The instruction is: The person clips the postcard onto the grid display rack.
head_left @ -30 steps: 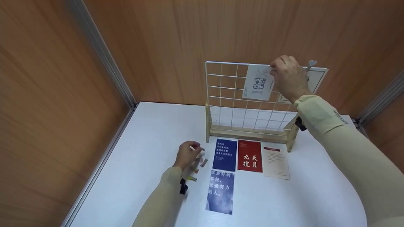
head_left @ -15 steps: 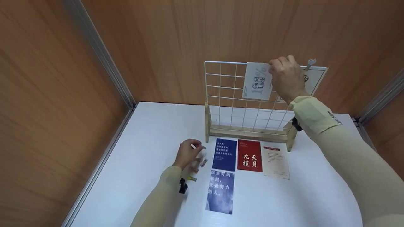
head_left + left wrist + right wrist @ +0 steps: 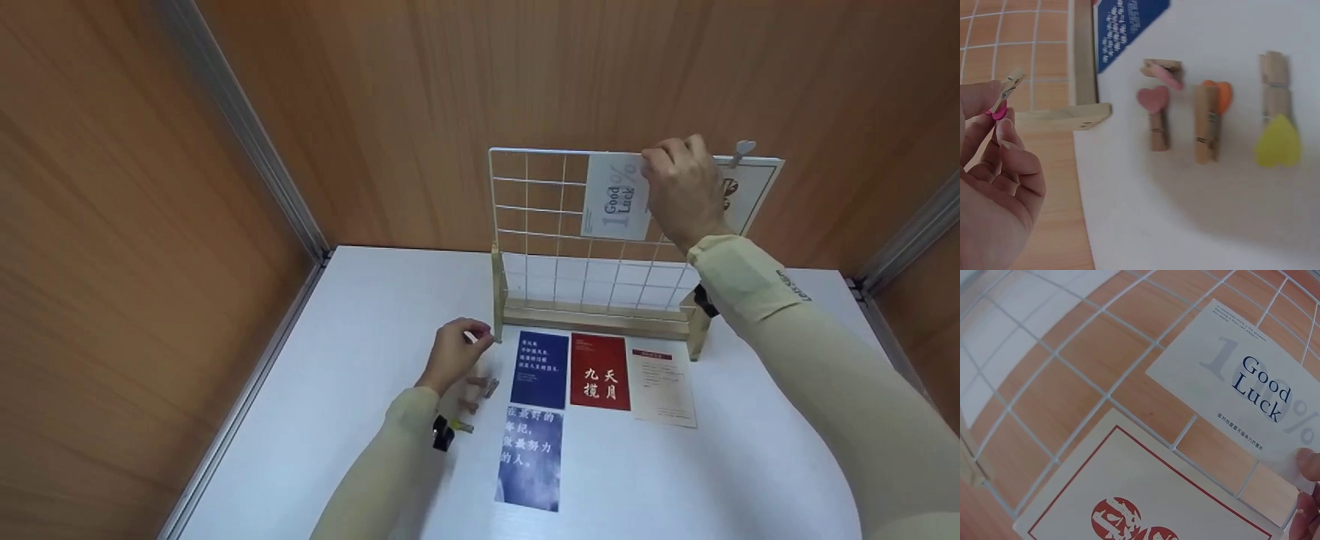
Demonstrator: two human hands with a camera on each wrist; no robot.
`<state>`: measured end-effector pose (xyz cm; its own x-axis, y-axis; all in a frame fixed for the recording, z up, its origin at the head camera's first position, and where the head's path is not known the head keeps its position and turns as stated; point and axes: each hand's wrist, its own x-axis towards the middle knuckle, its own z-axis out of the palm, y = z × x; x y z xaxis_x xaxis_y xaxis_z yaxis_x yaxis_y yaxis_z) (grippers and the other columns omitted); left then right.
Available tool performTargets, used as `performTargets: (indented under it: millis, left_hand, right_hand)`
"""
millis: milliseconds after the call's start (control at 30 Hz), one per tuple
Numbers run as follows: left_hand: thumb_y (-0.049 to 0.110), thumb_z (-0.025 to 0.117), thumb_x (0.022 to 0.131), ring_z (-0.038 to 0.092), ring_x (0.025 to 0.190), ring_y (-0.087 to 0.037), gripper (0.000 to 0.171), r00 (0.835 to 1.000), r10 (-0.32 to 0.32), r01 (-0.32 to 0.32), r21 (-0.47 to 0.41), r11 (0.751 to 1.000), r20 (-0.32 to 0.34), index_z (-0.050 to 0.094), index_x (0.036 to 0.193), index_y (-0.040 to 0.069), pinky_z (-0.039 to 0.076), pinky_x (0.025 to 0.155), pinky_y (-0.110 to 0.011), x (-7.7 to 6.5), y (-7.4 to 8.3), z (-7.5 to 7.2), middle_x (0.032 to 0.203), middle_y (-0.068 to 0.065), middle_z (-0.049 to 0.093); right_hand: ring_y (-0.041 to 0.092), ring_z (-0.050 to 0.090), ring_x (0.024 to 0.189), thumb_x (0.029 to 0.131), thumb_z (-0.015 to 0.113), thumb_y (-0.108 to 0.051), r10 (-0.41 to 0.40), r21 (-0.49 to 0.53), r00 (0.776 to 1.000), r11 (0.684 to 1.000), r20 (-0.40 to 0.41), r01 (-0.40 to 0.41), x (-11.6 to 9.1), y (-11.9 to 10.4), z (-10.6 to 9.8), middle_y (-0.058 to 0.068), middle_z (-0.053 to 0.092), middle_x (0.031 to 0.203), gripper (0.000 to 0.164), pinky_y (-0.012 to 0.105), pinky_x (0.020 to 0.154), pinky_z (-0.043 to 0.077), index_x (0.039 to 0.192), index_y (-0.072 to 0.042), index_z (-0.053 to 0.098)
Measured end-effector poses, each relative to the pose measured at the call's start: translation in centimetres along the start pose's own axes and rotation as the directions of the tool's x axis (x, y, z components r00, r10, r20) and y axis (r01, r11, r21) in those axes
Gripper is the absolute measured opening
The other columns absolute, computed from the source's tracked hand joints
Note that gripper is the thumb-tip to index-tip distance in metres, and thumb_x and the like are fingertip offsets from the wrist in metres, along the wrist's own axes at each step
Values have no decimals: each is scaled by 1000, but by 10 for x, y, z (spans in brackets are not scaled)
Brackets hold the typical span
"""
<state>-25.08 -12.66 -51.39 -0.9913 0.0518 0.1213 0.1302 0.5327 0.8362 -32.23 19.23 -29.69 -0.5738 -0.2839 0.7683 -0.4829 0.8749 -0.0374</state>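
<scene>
My right hand [image 3: 686, 187] pinches the corner of a white "Good Luck" card [image 3: 1264, 388] and holds it flat against the upper part of the white wire grid [image 3: 540, 217]. Between thumb and fingers, my left hand [image 3: 1002, 185] pinches a small wooden clothespin [image 3: 1008, 93] with a bright pink piece on it, left of the grid's wooden foot. Below that hand on the table lie several clothespins: a pink-heart clothespin [image 3: 1157, 132], another with a light pink piece, an orange-heart clothespin [image 3: 1205, 126] and a yellow-heart clothespin [image 3: 1275, 101].
Another card [image 3: 1129, 495] with a red border hangs at the grid's right end, under a heart clip [image 3: 742, 150]. In front of the grid's wooden base lie a blue card [image 3: 540, 371], a red card [image 3: 600, 371], a cream card [image 3: 664, 390] and a blue-white card [image 3: 530, 472].
My left hand has moved slightly up and to the right, toward the grid's foot, with the clothespin. The right hand keeps the card at nearly the same place on the grid.
</scene>
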Motion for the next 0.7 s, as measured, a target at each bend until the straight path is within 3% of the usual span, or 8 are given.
performTargets:
  millis: [367, 533, 700]
  left_hand:
    - [12, 73, 91, 60, 86, -16, 13, 994, 109, -109, 14, 994, -4, 73, 102, 6, 50, 77, -29, 10, 32, -16, 92, 2, 64]
    - [11, 74, 90, 59, 83, -17, 13, 984, 179, -179, 19, 984, -21, 74, 101, 5, 50, 74, -28, 17, 53, -29, 91, 0, 64]
    - [14, 73, 91, 58, 81, -14, 12, 978, 207, -207, 25, 978, -36, 74, 102, 8, 50, 71, -26, 25, 76, -43, 93, 1, 64]
  right_hand:
    - [39, 53, 96, 99, 57, -3, 6, 5, 999, 1000, -49, -6, -3, -2, 9, 24, 64, 108, 21, 49, 80, 45, 112, 10, 67]
    - [40, 53, 96, 100, 56, -4, -11, 19, 995, 1000, -100, 13, -2, -2, 13, 24, 65, 106, 21, 51, 79, 43, 110, 9, 68]
    - [40, 53, 97, 100, 56, -4, -23, 4, 994, 1000, -107, 23, -2, -1, 15, 23, 65, 107, 21, 51, 79, 42, 111, 8, 68]
